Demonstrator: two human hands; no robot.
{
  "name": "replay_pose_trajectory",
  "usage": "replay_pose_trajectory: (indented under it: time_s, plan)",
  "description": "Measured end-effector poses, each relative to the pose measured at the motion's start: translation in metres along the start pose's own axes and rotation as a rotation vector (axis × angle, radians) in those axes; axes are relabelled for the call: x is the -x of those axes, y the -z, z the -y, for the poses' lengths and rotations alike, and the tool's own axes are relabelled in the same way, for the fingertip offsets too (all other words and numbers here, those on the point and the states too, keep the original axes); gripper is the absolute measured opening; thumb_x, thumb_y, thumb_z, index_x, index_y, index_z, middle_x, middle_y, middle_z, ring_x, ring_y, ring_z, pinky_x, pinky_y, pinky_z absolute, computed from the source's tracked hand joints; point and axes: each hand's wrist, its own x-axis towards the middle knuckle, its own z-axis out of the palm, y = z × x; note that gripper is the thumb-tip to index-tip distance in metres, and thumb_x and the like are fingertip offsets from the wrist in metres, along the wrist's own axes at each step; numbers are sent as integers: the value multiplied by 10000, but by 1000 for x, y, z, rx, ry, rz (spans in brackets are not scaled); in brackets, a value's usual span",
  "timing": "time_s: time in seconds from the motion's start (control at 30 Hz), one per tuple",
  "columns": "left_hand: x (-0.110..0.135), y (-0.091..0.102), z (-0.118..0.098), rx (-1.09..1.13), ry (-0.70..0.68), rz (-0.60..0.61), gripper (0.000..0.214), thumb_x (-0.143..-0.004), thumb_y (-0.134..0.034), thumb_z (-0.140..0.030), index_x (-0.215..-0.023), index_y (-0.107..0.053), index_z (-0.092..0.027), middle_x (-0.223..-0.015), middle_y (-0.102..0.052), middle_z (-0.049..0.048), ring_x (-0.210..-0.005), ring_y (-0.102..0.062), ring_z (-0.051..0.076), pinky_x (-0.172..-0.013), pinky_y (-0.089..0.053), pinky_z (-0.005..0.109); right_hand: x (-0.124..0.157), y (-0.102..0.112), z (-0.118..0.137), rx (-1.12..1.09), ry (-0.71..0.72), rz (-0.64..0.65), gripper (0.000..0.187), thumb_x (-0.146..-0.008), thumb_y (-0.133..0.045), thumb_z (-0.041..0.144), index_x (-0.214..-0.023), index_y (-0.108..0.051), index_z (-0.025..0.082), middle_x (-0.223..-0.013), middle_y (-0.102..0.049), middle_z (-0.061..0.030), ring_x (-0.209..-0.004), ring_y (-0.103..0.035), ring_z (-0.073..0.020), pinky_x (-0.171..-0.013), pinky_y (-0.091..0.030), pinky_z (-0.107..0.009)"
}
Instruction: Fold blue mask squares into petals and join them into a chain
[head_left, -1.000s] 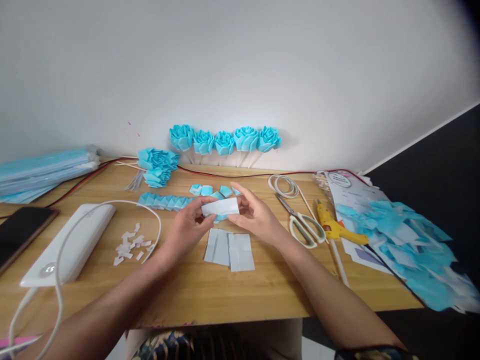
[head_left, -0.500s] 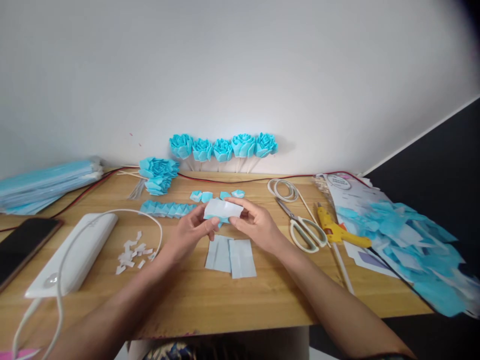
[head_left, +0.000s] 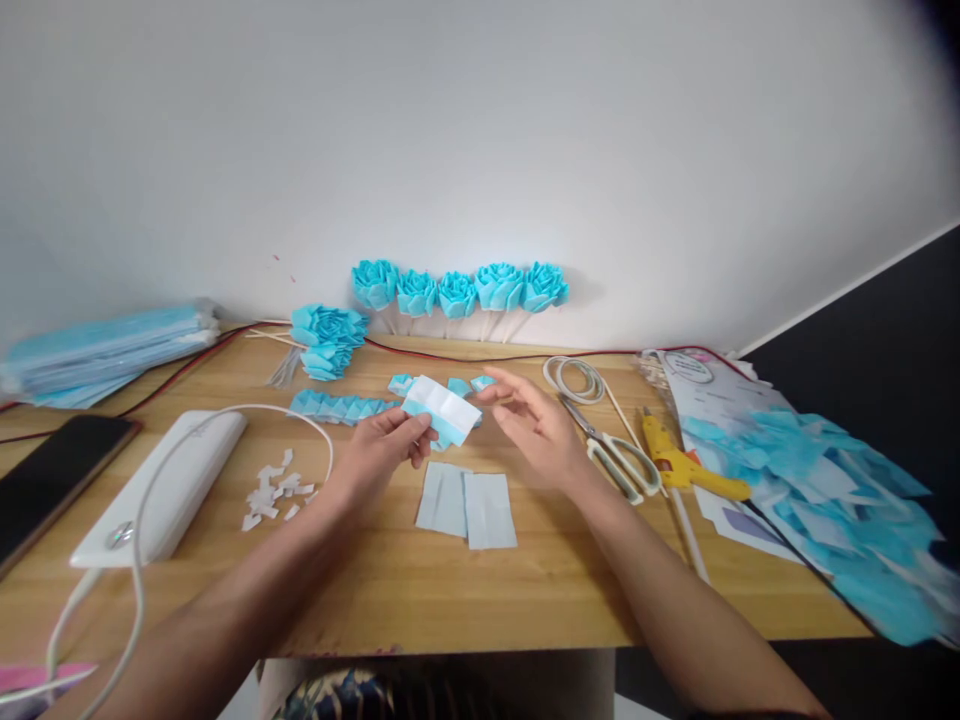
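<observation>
Pinched between the thumb and fingers of my left hand (head_left: 391, 440) is a folded piece of blue and white tissue-like material (head_left: 444, 408), tilted above the table. My right hand (head_left: 536, 425) is off it, just to the right, with its fingers apart and nothing in them. Below the hands lie two pale blue squares (head_left: 491, 510), slightly overlapping. Behind the held piece sit several small folded blue petals (head_left: 458, 387), partly hidden. To the left runs a row of folded blue pieces (head_left: 337, 407).
Several blue flowers (head_left: 457, 293) on sticks lean at the wall; more flowers (head_left: 328, 340) lie left. Scissors (head_left: 619, 462), a yellow glue gun (head_left: 690, 468) and a blue pile (head_left: 840, 510) are right. A white power bank (head_left: 161, 490), phone (head_left: 64, 480) and paper scraps (head_left: 274, 490) are left.
My right hand has let go of the folded piece and moved right, its fingers spreading. The piece, still in my left hand, has tilted down toward the right. The view has shifted slightly.
</observation>
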Motion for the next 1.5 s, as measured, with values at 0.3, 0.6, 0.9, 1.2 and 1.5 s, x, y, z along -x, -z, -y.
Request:
replay_pose_trajectory:
  time_s: [0.3,0.6,0.9,1.2,1.5]
  plan:
    - [4,1,-2,-168,-9,68,328,-794,-650,-429,-620,-601,-155,-564,-561,-8,-511,-450,99,-501,-342,221,-14,60,-20,292,40,-466,401,-879,-474,214,-1275,-534,228,-1100,-672,-79,-1000,-627,-192,-821,-514,-329]
    - [11,-3,5,-763,-113,401,384,-826,-576,-418,-517,-547,-193,-493,-471,-30,-484,-396,124,-501,-252,228,-11,108,-47,1007,-339,-166,313,-908,-441,249,-1134,-654,207,-1106,-695,-88,-997,-615,-231,-832,-443,-332]
    - [15,-4,4,-923,-431,117,208,-877,-552,-344,-946,-723,-249,-890,-727,46,-786,-630,227,-671,-393,268,-8,105,-58,1083,-507,-39,196,-855,-538,282,-825,-721,218,-880,-728,-81,-797,-639,-219,-647,-380,-282]
    - [22,-6,-3,-823,-741,22,164,-912,-517,-200,-955,-676,-192,-925,-664,46,-865,-620,174,-764,-460,271,-12,106,-53,998,-428,-166,227,-907,-462,260,-1023,-638,177,-927,-720,-113,-867,-646,-235,-753,-408,-304]
    - [28,-7,-8,-739,-841,-34,230,-888,-540,-135,-1057,-684,-195,-1110,-642,83,-1044,-598,196,-921,-441,317,-3,72,0,5,-51,46,207,-882,-561,374,-889,-643,185,-716,-655,8,-724,-602,-144,-721,-458,-266]
